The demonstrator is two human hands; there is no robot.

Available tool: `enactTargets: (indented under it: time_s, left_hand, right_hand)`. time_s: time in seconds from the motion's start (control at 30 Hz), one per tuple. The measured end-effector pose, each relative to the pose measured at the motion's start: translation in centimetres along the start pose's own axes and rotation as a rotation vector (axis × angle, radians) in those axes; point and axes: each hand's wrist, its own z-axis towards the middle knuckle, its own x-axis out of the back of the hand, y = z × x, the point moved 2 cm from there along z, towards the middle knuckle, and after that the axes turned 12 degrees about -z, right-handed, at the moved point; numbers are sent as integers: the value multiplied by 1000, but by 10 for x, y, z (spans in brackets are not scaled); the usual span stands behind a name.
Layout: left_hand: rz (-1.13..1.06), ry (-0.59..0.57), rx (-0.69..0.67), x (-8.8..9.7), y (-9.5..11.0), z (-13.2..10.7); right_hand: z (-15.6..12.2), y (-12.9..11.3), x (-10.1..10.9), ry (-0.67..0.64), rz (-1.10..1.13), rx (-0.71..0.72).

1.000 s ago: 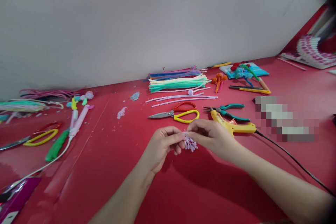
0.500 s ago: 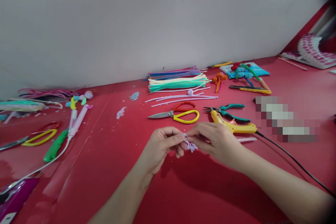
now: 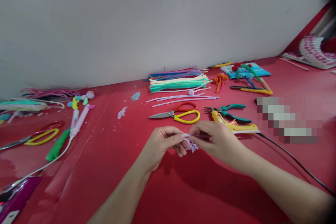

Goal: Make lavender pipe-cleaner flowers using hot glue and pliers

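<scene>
Big red tabletop (image 3: 183, 189), with a white board (image 3: 157, 31) walling off the back. A bundle of pipe cleaners (image 3: 178, 82) lies flat at 12 o'clock from the hands, grouped by colour, probably so one pulls out easily. The yellow glue gun (image 3: 233, 125) sits at 2 o'clock and the scissors (image 3: 178, 114) at 12, both within easy reach. The left hand (image 3: 162, 145) and right hand (image 3: 217, 140) meet fingertip to fingertip. Both pinch a small lilac fuzzy piece (image 3: 191, 145) just above the tabletop's middle. I'd guess the two grips stop it twisting.
</scene>
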Motion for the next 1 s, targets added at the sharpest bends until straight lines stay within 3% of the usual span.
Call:
enactTargets:
  time_s: [0.17,0.33,0.7,1.0]
  left_hand:
    - [-90,55,2,0,-5,3]
    - [-200,99,33,-1,-11,6]
    - [-30,37,66,0,-4,1]
    - [27,58,-2,-2,-6,0]
  right_hand:
    - [1,0,0,-7,62,-49]
    - [-3,0,-2,145,-206,173]
    - [-5,0,-6,41,-186,242]
    - [-7,-4,-5,107,-245,296]
